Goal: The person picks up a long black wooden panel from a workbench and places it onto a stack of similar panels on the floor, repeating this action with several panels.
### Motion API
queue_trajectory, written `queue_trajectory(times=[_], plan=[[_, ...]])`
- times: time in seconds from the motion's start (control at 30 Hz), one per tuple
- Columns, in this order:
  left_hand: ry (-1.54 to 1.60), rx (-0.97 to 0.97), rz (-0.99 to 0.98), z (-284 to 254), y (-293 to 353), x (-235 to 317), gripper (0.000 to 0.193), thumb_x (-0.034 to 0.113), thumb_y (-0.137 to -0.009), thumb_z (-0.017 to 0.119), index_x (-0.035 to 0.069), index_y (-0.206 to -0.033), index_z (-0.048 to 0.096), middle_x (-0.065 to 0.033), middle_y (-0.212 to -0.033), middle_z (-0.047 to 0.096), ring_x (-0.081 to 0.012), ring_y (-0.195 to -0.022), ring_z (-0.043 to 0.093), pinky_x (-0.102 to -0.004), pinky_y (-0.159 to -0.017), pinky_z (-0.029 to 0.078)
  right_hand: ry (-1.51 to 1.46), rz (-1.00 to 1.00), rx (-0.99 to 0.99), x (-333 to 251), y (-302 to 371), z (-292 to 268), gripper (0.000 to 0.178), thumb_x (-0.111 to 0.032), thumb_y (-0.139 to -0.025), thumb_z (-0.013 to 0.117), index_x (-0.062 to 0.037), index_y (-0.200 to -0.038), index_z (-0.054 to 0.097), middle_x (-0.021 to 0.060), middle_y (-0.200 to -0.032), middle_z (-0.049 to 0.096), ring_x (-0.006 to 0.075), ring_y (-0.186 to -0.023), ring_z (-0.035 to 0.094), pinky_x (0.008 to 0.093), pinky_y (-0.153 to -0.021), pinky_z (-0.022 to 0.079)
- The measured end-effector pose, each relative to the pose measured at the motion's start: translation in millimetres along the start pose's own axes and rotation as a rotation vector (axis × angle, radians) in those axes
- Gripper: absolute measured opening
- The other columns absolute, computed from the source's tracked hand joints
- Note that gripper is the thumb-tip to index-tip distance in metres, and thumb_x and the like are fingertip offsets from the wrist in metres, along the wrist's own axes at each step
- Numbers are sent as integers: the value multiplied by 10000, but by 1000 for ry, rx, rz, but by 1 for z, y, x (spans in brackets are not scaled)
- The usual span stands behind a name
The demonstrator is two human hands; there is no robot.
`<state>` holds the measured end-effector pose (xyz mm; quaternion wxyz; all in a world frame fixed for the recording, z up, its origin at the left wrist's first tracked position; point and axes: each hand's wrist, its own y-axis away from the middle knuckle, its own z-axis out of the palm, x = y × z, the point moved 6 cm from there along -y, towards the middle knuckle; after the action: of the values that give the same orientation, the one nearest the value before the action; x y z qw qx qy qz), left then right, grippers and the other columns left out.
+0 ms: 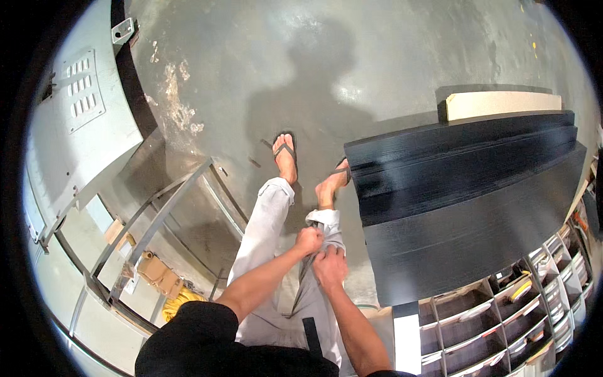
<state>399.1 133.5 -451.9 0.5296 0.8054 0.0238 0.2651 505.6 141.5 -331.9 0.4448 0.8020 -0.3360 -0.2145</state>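
Right trouser leg [314, 301]: it ran up the picture from the lap to a turned-up white cuff [326, 217], with the cloth bunched and creased between them.
Left grip [309, 240]: it was clenched, apparently around a fold of cloth just below the cuff; the fingertips were hidden.
Right grip [330, 267]: it lay on the same leg, nearer the lap and just beside the other, fingers curled against the cloth; I could not tell whether it pinched any.
Step in hand: handling the trouser cloth on the shin seemed to be the work of that moment, judging by both grips on one leg.
Next move: any further handling would probably have called for the bunched cloth to be held steady on one side while the other side was eased or smoothed.
Left trouser leg [260, 217]: its cuff was turned up too, and neither grip touched it.
Sandals [288, 151]: both were dark thong ones on the floor [220, 81]; the right was partly hidden by the stack of black boards [471, 169].
Pale board [502, 105]: it showed along the stack's far edge.
Writing: no brand or label could be read; the metal cabinet [100, 144] on the left bore a slotted plate [82, 91], and the papers in the rack [465, 308] at lower right were too small to make out.
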Motion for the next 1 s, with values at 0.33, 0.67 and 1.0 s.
queue_trajectory(times=[0.33,0.67,1.0], plan=[[-7,51,-142,6,-7,-6,227,246,-732,545,57,-741,671,-166,-789,651,-337,-762,642,-443,-694,514,34,4,-73,-11,6,-8,351,-296,-805,476,-36,-1017,580,212,-1073,552,390,-939,559,463,-800,463],[189,274,55,-194,61,62,269,233,-758,551,46,-932,638,-205,-940,619,-374,-893,588,-450,-803,461,-25,-167,69,-27,11,-52,398,-275,-837,454,-43,-1155,512,247,-1146,482,422,-1003,505,477,-878,412],[191,540,-101,-358,196,-61,337,344,-752,558,105,-960,672,-133,-1001,644,-295,-985,590,-381,-858,455,28,-646,-361,-24,48,-25,485,-440,-788,495,-79,-1084,626,221,-1061,607,357,-1031,559,375,-892,430]])
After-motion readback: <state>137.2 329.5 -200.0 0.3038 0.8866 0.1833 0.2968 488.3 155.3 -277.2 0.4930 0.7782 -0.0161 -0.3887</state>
